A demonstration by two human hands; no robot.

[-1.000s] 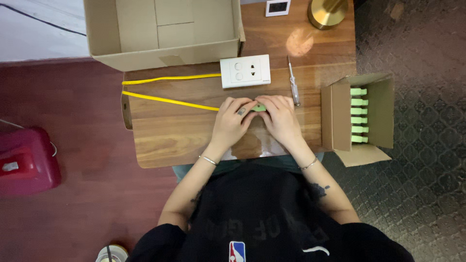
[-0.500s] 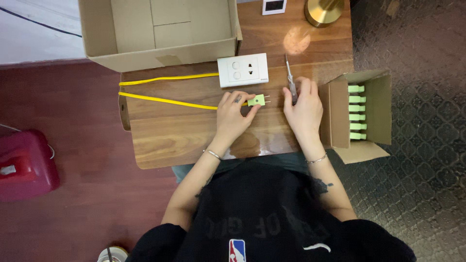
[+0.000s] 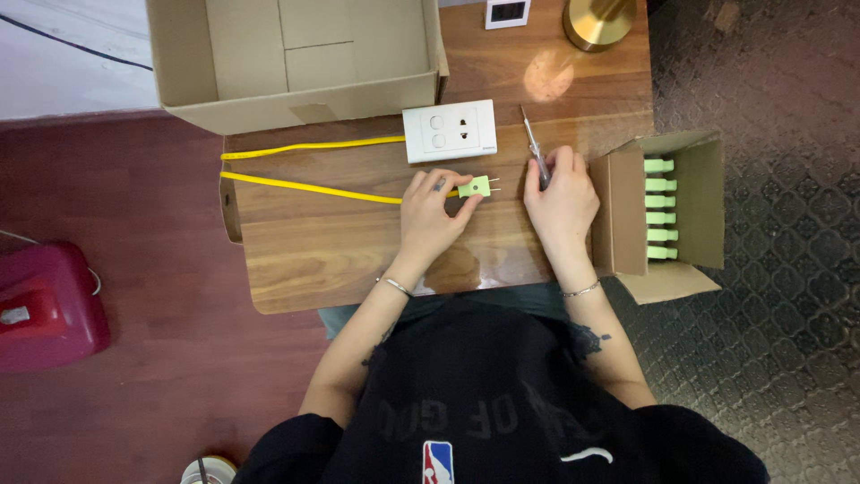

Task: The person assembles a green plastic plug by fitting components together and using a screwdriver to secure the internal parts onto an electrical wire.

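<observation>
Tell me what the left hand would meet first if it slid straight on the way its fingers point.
Probably the white wall socket plate: the left hand pinches the small green plug, fingers aimed up-right toward it.

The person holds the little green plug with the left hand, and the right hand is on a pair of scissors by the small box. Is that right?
Not quite. In the head view the right hand is on a screwdriver, not scissors. The rest is right: the left hand holds the green plug on its yellow cable, and the right hand is beside the small box.
</observation>
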